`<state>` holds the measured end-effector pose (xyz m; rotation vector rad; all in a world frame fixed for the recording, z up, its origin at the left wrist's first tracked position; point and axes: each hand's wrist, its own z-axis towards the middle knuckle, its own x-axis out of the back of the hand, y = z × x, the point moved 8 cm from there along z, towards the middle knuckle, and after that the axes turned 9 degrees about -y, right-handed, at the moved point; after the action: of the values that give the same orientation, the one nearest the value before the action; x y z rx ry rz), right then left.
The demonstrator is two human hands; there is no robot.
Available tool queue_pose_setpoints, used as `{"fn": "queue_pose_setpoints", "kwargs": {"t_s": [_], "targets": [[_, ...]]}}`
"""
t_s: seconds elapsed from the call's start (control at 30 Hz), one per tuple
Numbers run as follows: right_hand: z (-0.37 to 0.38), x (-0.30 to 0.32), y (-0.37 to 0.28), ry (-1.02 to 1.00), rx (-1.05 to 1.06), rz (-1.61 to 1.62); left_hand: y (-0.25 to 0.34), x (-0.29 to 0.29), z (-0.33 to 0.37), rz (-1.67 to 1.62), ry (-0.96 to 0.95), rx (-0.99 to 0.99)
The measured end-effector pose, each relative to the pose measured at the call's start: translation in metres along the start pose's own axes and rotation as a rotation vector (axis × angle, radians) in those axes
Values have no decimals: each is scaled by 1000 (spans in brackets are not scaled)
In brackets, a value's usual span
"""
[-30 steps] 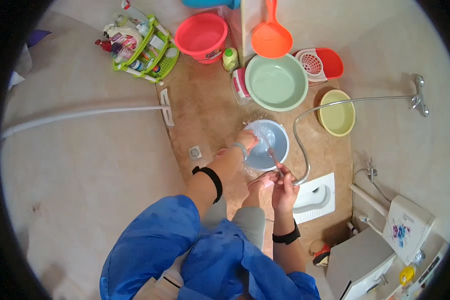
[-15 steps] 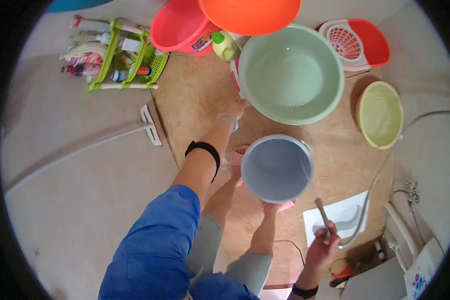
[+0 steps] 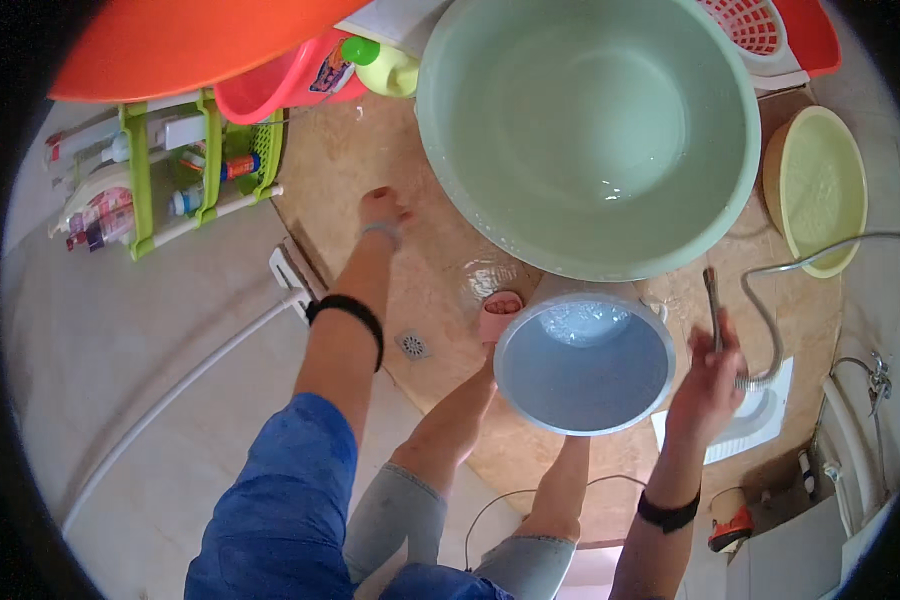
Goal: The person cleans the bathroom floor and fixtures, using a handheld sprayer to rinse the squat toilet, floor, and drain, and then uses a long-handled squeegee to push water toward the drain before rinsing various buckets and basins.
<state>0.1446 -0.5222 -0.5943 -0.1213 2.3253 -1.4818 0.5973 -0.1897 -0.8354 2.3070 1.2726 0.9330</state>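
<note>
My right hand (image 3: 705,395) is closed around a slim metal shower wand (image 3: 712,305) on a flexible metal hose (image 3: 773,325). It is at the right of a grey-blue bucket (image 3: 585,390), whose mouth faces me, with bright water or foam at the far inner side. Beyond the bucket stands a large pale green basin (image 3: 470,195) with shallow water in it. My left hand (image 3: 383,210) is out over the wet tan floor, left of the basin and apart from it. Its fingers are a little apart, and nothing shows in them.
A tipped-looking green rack (image 3: 140,180) of bottles and a white-headed pole (image 3: 290,280) are at left. Red tubs (image 3: 280,85), an orange basin (image 3: 200,45) and a green-capped jug (image 3: 385,70) are beyond. A yellow basin (image 3: 820,190) and squat toilet (image 3: 770,410) are right.
My left hand has drawn away from the green basin's edge, to the left. My right hand has risen with the shower wand. The view has shifted, and the green basin looks larger.
</note>
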Motion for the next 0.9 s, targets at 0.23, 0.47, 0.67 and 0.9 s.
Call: {"fn": "queue_pose_setpoints", "kwargs": {"t_s": [0.23, 0.47, 0.67, 0.9], "targets": [[72, -52, 48, 127, -12, -179, 71, -76, -9, 298, -301, -474], [5, -31, 76, 53, -307, 411, 55, -104, -11, 85, -241, -193], [-104, -150, 104, -230, -548, 495, -19, -49, -31, 53, -236, -96], [-124, -178, 117, -405, -566, 394, -81, 6, -71, -409, -158, -124]]}}
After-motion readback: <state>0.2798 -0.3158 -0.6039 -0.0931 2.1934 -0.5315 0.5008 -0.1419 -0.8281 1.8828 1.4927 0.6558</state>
